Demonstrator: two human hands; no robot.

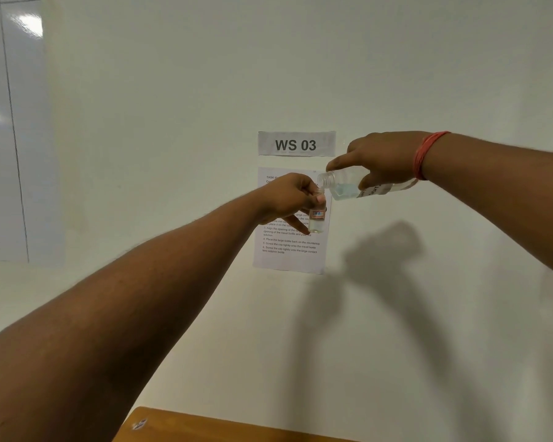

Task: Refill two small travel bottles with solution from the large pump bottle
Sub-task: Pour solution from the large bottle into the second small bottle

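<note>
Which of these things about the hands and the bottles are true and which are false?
1. The right hand tips the large clear bottle toward the small travel bottle. True.
2. The large bottle has its cap on. False: its threaded mouth is bare.
3. The left hand holds the small travel bottle upright. True.
4. The sign on the wall reads WS 07. False: it reads WS 03.
5. The red band is on the left wrist. False: it is on the right wrist.
</note>
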